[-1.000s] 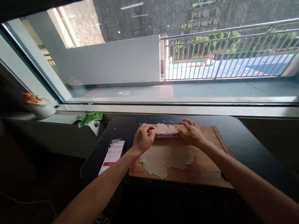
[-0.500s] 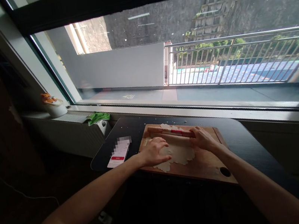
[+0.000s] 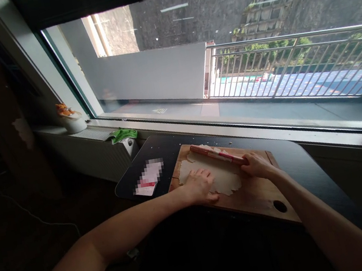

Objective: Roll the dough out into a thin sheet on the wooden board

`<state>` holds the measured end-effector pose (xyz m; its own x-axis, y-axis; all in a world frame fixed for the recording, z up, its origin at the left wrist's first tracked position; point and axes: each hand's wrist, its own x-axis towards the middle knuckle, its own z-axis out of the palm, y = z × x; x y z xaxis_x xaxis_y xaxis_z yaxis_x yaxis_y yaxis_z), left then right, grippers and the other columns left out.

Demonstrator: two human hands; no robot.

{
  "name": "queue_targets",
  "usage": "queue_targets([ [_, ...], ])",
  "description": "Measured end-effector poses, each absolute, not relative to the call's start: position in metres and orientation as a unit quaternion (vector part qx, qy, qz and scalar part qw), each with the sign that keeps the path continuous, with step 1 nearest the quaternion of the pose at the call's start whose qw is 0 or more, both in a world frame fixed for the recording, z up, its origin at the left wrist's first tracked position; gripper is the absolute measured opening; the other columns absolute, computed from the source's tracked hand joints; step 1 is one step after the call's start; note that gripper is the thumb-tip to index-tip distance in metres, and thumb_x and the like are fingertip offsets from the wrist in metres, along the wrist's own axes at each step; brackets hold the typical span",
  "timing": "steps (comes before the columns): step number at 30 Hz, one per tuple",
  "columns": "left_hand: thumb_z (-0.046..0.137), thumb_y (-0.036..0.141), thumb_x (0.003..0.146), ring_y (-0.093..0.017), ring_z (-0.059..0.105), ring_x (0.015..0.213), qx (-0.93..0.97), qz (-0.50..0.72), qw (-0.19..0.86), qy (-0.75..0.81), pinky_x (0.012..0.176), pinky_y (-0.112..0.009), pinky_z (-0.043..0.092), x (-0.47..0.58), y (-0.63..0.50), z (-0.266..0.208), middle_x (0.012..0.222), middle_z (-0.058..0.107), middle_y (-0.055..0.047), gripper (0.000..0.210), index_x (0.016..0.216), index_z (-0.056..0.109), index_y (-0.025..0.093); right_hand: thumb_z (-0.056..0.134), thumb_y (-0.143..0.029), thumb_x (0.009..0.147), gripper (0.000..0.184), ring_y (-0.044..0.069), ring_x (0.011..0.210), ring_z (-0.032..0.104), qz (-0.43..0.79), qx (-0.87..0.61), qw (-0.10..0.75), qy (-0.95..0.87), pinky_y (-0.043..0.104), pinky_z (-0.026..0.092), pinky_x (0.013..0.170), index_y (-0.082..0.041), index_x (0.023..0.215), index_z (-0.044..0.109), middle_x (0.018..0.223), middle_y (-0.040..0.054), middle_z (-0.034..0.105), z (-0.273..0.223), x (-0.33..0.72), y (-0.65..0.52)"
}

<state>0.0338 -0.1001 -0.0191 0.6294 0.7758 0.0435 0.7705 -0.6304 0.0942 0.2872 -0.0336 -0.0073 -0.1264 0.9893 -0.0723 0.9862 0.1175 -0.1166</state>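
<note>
The sheet of dough (image 3: 223, 177), pale and with ragged edge, lies flat to the left of the right grip (image 3: 257, 164) and partly under the left grip (image 3: 200, 186). Across its far part rests the rolling pin (image 3: 218, 154), which goes slantwise, away and to the left from the right grip. This right grip is closed around the near end of the pin. The left grip holds nothing: its fingers are spread over the near left part of the dough, but one cannot tell if they press on it. Below both grips is the wooden board (image 3: 255, 194), whose dark round hole (image 3: 280, 206) is found nearer to the person than the right grip. The board lies on the black worktop (image 3: 298, 167), with white crumbs (image 3: 209, 139) beyond the pin. To the left of the left grip lies a phone (image 3: 147, 189), its screen blurred. Farther left and beyond this grip, a green cloth (image 3: 124, 135) hangs on a radiator (image 3: 105, 154), under the window.
</note>
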Motion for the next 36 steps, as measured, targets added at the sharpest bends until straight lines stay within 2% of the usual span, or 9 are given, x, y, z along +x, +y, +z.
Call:
queue_targets([
  [5,0.061,0.046,0.089,-0.030,0.059,0.115,0.911,0.033,0.041,0.408,0.101,-0.042,0.046,0.034,-0.102,-0.021,0.123,0.064,-0.014,0.041,0.113,0.066,0.014,0.056,-0.024,0.080,0.025,0.027,0.099,0.063,0.062,-0.662,-0.002,-0.747,0.031,0.042,0.079,-0.016,0.099,0.070,0.103,0.0133,0.070,-0.002,0.283,-0.038],
  [7,0.055,0.049,0.093,-0.031,0.052,0.128,0.923,0.035,0.059,0.378,0.110,-0.046,0.037,0.027,-0.100,-0.026,0.137,0.058,-0.015,0.048,0.126,0.061,0.015,0.055,-0.024,0.081,0.027,0.028,0.101,0.062,0.058,-0.661,0.000,-0.748,0.032,0.042,0.081,-0.016,0.101,0.070,0.104,0.0141,0.070,-0.002,0.283,-0.040],
  [10,0.039,0.055,0.099,-0.029,0.029,0.148,0.920,0.032,0.100,0.377,0.119,-0.053,0.017,0.014,-0.095,-0.038,0.158,0.036,-0.014,0.062,0.149,0.040,0.018,0.055,-0.024,0.080,0.030,0.028,0.101,0.061,0.053,-0.658,0.009,-0.751,0.033,0.043,0.082,-0.016,0.105,0.070,0.104,0.0139,0.069,-0.006,0.285,-0.040],
  [14,0.031,0.057,0.100,-0.026,0.018,0.152,0.908,0.040,0.127,0.397,0.122,-0.051,0.006,0.002,-0.084,-0.048,0.163,0.025,-0.014,0.069,0.155,0.029,0.015,0.056,-0.023,0.079,0.027,0.027,0.099,0.061,0.051,-0.654,0.020,-0.754,0.032,0.042,0.082,-0.016,0.102,0.070,0.103,0.0133,0.070,-0.012,0.289,-0.036],
  [19,0.034,0.057,0.099,-0.025,0.015,0.152,0.907,0.021,0.111,0.405,0.121,-0.051,0.006,-0.007,-0.064,-0.044,0.164,0.021,-0.013,0.069,0.156,0.029,0.018,0.057,-0.023,0.078,0.022,0.025,0.091,0.061,0.053,-0.650,0.035,-0.757,0.032,0.042,0.077,-0.017,0.095,0.070,0.096,0.0116,0.070,-0.017,0.292,-0.034],
  [24,0.036,0.056,0.098,-0.026,0.015,0.153,0.908,0.015,0.105,0.405,0.122,-0.049,0.009,-0.009,-0.063,-0.043,0.164,0.020,-0.013,0.072,0.156,0.027,0.015,0.057,-0.022,0.078,0.026,0.025,0.094,0.061,0.040,-0.640,0.032,-0.767,0.031,0.042,0.079,-0.018,0.099,0.071,0.099,0.0110,0.070,-0.018,0.296,-0.033],
  [28,0.034,0.056,0.098,-0.026,0.014,0.153,0.906,0.011,0.099,0.412,0.122,-0.048,0.007,-0.004,-0.072,-0.043,0.164,0.020,-0.014,0.073,0.157,0.025,0.013,0.056,-0.023,0.076,0.027,0.024,0.088,0.061,0.052,-0.636,0.021,-0.770,0.031,0.043,0.075,-0.017,0.098,0.071,0.094,0.0098,0.069,-0.017,0.301,-0.031],
  [34,0.033,0.058,0.098,-0.027,0.012,0.153,0.894,0.012,0.101,0.437,0.122,-0.047,0.007,0.007,-0.093,-0.046,0.164,0.018,-0.015,0.077,0.156,0.025,0.009,0.058,-0.022,0.072,0.021,0.022,0.080,0.061,0.070,-0.625,0.051,-0.776,0.029,0.043,0.071,-0.019,0.088,0.071,0.086,0.0065,0.069,-0.017,0.310,-0.029],
  [36,0.035,0.056,0.098,-0.028,0.017,0.152,0.888,0.025,0.104,0.446,0.122,-0.048,0.011,0.010,-0.096,-0.045,0.163,0.024,-0.016,0.074,0.154,0.029,0.009,0.057,-0.022,0.071,0.018,0.020,0.077,0.061,0.090,-0.629,0.064,-0.769,0.028,0.042,0.068,-0.019,0.084,0.070,0.082,0.0054,0.069,-0.015,0.309,-0.030],
])
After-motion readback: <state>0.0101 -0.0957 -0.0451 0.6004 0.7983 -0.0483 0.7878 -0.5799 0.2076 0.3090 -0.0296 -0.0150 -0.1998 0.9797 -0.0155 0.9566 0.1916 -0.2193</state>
